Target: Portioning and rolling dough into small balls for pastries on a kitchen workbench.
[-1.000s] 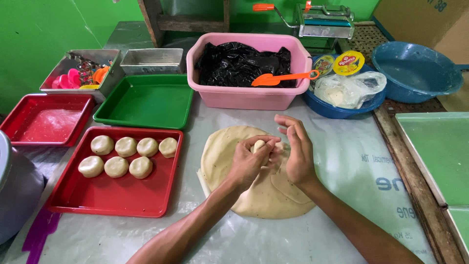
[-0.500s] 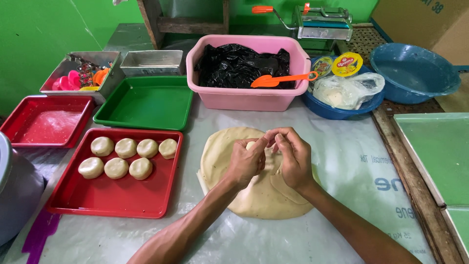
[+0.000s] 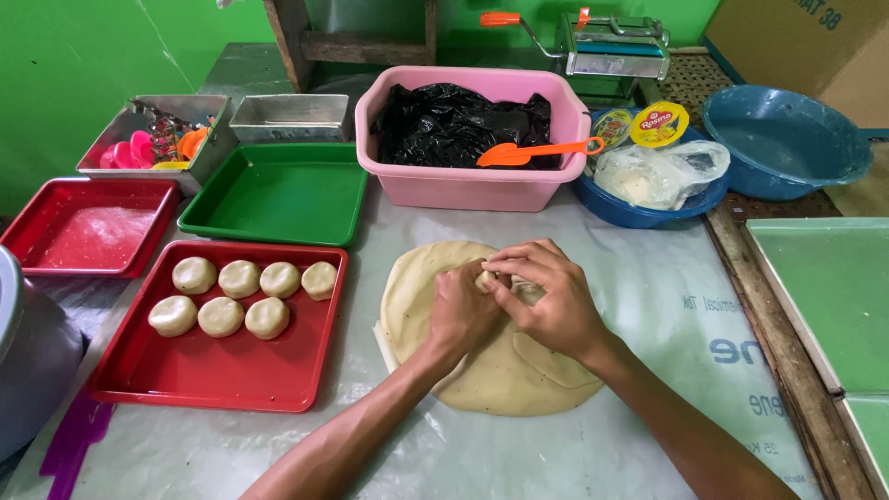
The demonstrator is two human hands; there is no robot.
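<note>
- A flat sheet of dough point(image 3: 491, 370) is spread on the plastic-covered table point(image 3: 648, 306), directly under both hands.
- A small lump of dough point(image 3: 485, 278) is pinched above the sheet between the left hand point(image 3: 460, 310) and the right hand point(image 3: 546, 298), fingers of both closed around it.
- Seven dough balls point(image 3: 243, 294) are laid on a red tray point(image 3: 213, 370) to the left.
- Further back, a green tray point(image 3: 278, 194) and a pink tub point(image 3: 472, 181) with an orange scoop point(image 3: 528, 152) are seen.
</note>
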